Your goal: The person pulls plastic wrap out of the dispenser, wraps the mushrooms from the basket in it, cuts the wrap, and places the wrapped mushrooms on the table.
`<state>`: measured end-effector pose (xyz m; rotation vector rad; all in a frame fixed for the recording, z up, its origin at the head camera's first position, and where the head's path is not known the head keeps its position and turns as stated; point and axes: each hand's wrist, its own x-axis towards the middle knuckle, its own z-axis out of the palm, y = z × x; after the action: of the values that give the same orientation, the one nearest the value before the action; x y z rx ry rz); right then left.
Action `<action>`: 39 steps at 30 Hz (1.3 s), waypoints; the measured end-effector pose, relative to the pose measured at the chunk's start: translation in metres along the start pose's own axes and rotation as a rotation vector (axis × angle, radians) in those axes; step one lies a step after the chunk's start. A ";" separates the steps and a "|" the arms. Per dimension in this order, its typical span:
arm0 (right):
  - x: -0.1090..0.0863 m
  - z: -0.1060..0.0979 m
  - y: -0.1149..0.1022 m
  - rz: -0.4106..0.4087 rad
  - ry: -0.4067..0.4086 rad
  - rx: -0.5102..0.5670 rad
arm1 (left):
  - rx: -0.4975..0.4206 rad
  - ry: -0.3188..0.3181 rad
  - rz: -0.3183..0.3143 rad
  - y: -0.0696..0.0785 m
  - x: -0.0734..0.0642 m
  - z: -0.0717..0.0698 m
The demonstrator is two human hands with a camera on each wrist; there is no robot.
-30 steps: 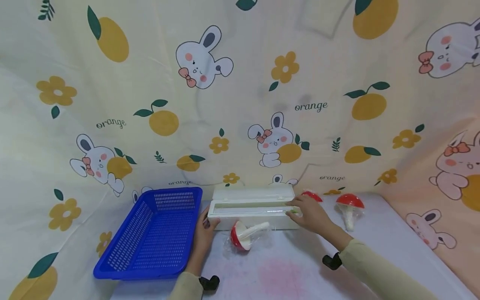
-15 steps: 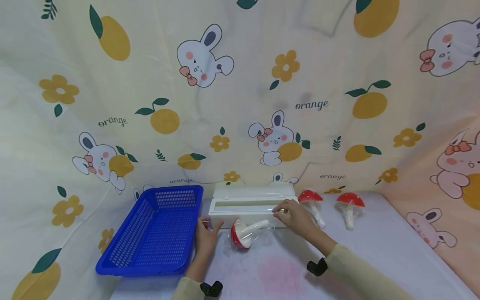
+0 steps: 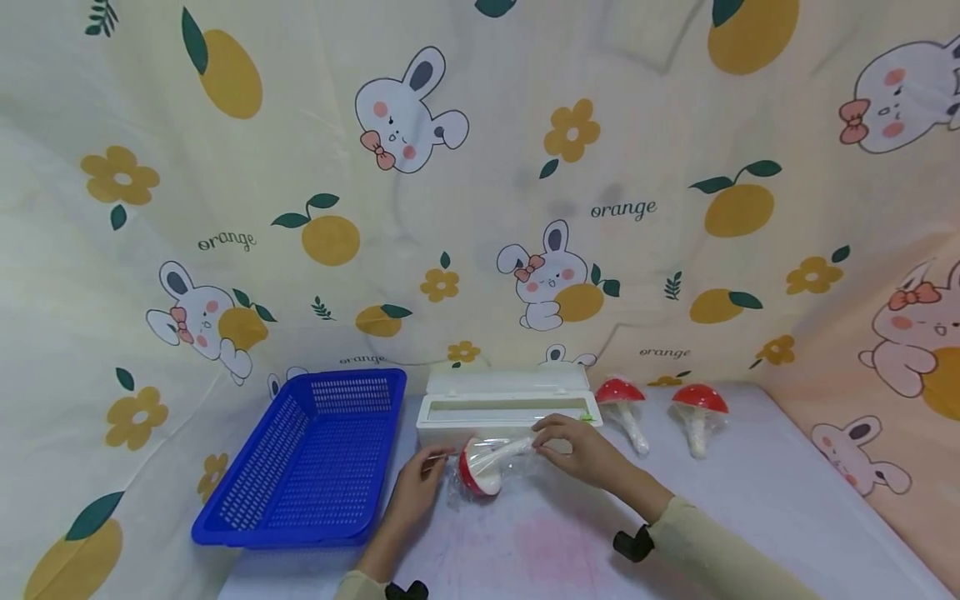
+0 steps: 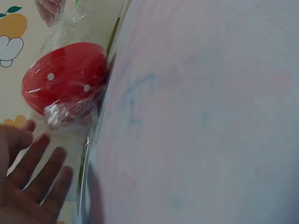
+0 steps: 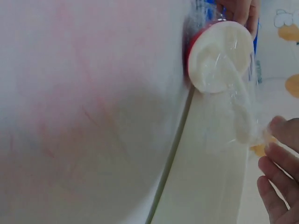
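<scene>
A red-capped toy mushroom (image 3: 480, 468) in clear plastic lies on its side before a long white box (image 3: 450, 435), which looks like a cling film dispenser. My right hand (image 3: 581, 450) pinches the wrapped stem end between thumb and index finger. By the cap, my left hand (image 3: 414, 487) has its fingers spread close to the loose wrapping. The left wrist view shows the red cap (image 4: 65, 77) beyond those fingers, apart from them. Seen from the right wrist, the pale underside of the mushroom (image 5: 219, 60) faces me. The box lid (image 3: 510, 381) stands raised.
A blue plastic basket (image 3: 300, 542) stands at the left, close to my left arm. Two more red-capped mushrooms (image 3: 621, 392) (image 3: 699, 400) stand right of the box. Behind the table (image 3: 712, 517) hangs a patterned cloth (image 3: 465, 208).
My right hand has left the box's right end and come down left to the mushroom's stem. My left hand has let go of the box's left side and sits lower beside the cap.
</scene>
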<state>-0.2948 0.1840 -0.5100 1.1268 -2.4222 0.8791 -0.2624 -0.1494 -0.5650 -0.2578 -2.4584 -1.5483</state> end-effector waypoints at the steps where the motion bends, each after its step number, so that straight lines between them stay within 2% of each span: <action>1: -0.001 0.001 0.000 0.002 -0.021 -0.005 | 0.007 -0.028 -0.007 0.000 -0.002 0.000; 4: -0.002 0.003 -0.003 0.009 -0.062 0.005 | 0.023 -0.125 -0.013 0.001 -0.007 -0.002; 8: -0.002 0.008 -0.001 0.009 -0.062 0.002 | 0.028 -0.255 -0.018 0.004 -0.009 -0.004; 10: -0.002 0.012 0.000 -0.006 -0.041 -0.012 | 0.040 -0.288 -0.007 0.005 -0.009 -0.005; 12: -0.002 0.016 0.001 -0.028 -0.020 -0.030 | 0.050 -0.295 0.009 0.006 -0.009 -0.004; 14: -0.002 0.019 0.001 -0.033 -0.009 -0.027 | 0.056 -0.267 0.035 0.006 -0.009 -0.002; 17: -0.002 0.024 0.000 0.006 -0.018 0.001 | 0.060 -0.191 0.047 0.006 -0.008 0.002; 20: -0.003 0.027 0.000 0.070 -0.062 0.013 | 0.065 -0.125 0.034 0.005 -0.005 0.005; 25: -0.004 0.028 -0.003 0.137 -0.143 -0.031 | 0.083 -0.066 0.044 0.007 -0.001 0.007; 30: -0.003 0.030 -0.005 0.130 -0.147 -0.081 | 0.119 -0.013 0.070 0.012 0.003 0.007; 35: -0.004 0.032 -0.005 0.137 -0.155 -0.089 | 0.056 0.006 0.055 0.017 0.005 0.008; 39: -0.005 0.032 -0.004 0.087 -0.146 -0.088 | 0.028 0.047 0.055 0.018 0.006 0.011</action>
<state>-0.2892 0.1641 -0.5354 1.0963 -2.6180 0.7306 -0.2639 -0.1319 -0.5523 -0.2786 -2.4148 -1.4798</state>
